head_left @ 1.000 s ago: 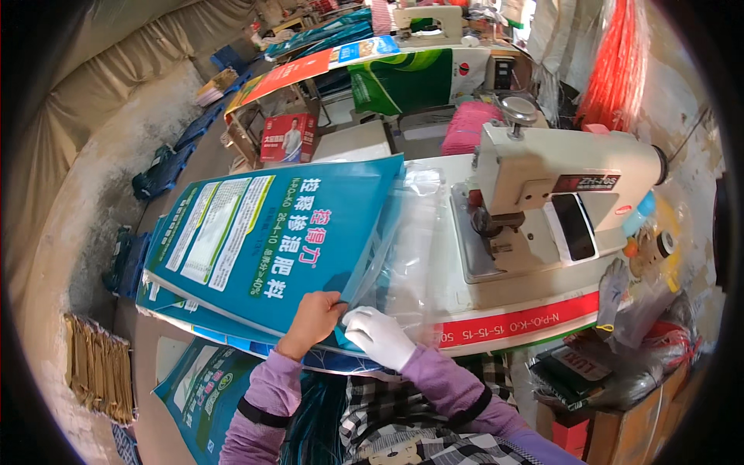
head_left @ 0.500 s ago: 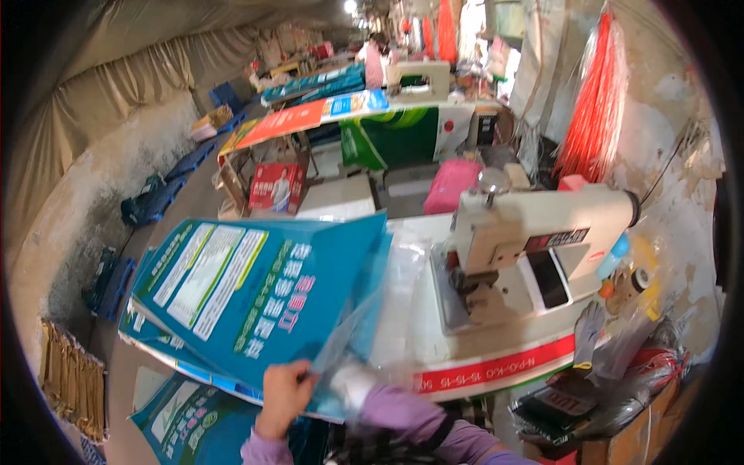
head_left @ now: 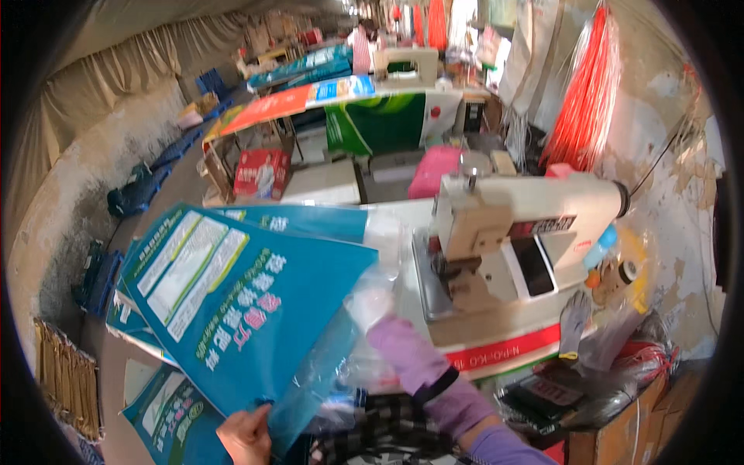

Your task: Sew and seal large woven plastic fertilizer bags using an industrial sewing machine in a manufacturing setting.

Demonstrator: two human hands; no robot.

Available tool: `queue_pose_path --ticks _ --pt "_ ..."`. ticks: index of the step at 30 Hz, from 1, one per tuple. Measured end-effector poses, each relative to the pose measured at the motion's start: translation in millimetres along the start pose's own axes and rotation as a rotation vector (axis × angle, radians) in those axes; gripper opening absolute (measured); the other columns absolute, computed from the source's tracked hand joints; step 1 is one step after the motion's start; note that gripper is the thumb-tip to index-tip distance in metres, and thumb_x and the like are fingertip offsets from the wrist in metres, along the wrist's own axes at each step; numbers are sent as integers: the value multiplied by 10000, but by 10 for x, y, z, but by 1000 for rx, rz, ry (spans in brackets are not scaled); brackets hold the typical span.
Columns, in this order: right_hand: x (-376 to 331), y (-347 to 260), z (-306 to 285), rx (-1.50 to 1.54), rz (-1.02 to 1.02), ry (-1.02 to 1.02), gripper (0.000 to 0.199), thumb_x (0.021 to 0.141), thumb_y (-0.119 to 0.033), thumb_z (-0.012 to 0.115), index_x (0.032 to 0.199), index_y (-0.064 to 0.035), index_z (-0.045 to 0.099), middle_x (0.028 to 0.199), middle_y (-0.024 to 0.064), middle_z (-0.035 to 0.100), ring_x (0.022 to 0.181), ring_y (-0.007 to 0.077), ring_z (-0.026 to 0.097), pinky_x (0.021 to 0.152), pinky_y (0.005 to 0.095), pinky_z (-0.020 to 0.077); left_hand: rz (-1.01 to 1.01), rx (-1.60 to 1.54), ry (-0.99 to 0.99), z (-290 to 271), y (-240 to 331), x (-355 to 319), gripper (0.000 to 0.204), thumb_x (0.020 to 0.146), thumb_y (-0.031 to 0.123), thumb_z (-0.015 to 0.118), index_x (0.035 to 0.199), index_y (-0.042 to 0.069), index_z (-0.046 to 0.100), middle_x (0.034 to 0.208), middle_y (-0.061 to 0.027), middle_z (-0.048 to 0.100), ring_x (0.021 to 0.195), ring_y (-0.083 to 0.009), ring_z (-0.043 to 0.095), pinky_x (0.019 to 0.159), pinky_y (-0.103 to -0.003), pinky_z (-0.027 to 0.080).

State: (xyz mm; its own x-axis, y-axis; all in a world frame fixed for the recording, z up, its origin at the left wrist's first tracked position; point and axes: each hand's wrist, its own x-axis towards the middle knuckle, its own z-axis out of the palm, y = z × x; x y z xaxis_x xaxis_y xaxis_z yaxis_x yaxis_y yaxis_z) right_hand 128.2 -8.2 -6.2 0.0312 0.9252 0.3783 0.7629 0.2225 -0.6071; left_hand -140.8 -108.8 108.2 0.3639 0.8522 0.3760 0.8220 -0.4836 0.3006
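Note:
A flat teal printed bag (head_left: pixel 232 310) lies slantwise over a stack of similar bags, with a clear plastic liner (head_left: pixel 324 364) sticking out along its right side. My left hand (head_left: pixel 246 435) is closed on the bag's near corner, thumb on top. In a white glove, my right hand (head_left: pixel 370 306) is at the bag's right edge beside the liner; blur hides its fingers. Part of another teal bag (head_left: pixel 322 221) shows behind the top one. To the right of my right hand stands a white sewing machine (head_left: pixel 527 225) on the table.
A phone (head_left: pixel 533 265) leans at the sewing machine's arm. A grey glove (head_left: pixel 573 325) hangs by the table's right end, near plastic-wrapped goods (head_left: pixel 542 399). Another teal bag (head_left: pixel 167 418) lies low at the left. Red strands (head_left: pixel 585 101) hang on the wall. A person (head_left: pixel 362 50) is far off.
The top bag has turned and slid toward me, uncovering part of a bag behind it. My left hand moved nearer and left with its corner; my right hand moved farther away along its edge.

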Motion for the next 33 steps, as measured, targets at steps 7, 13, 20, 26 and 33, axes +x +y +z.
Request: queue_pose_path --ticks 7,13,20,26,33 --pt "87 252 -622 353 49 296 342 811 -205 727 1118 -91 627 940 108 655 1017 277 629 882 438 496 -72 -20 56 7 27 -104 294 646 -117 663 900 12 733 603 -137 487 516 -268 472 494 -359 331" --pt "-299 498 -647 167 336 623 850 743 -192 830 1448 -42 380 1382 219 482 1286 353 483 1096 447 379 -101 -64 77 20 51 -77 254 674 -126 647 895 -18 714 617 -118 479 547 -225 474 525 -341 346" --pt "-792 -7 3 891 629 188 891 730 -204 860 1455 -27 373 1354 186 531 1205 286 564 998 371 473 -264 -205 131 -14 33 27 109 721 -71 677 827 -56 657 666 -127 490 584 -215 472 542 -333 356" --pt "-366 -81 75 1086 483 560 778 731 -230 870 1362 32 498 1227 201 626 1102 250 623 944 344 509 -191 -182 82 -100 0 131 72 777 -35 705 812 -50 644 677 -127 527 586 -205 485 538 -320 365" --pt "392 -89 -279 807 357 497 332 764 -203 797 975 14 661 918 194 695 831 325 676 738 394 516 -201 -306 -100 -38 5 87 170 797 55 725 749 -40 592 629 -46 464 578 -119 405 523 -296 293"
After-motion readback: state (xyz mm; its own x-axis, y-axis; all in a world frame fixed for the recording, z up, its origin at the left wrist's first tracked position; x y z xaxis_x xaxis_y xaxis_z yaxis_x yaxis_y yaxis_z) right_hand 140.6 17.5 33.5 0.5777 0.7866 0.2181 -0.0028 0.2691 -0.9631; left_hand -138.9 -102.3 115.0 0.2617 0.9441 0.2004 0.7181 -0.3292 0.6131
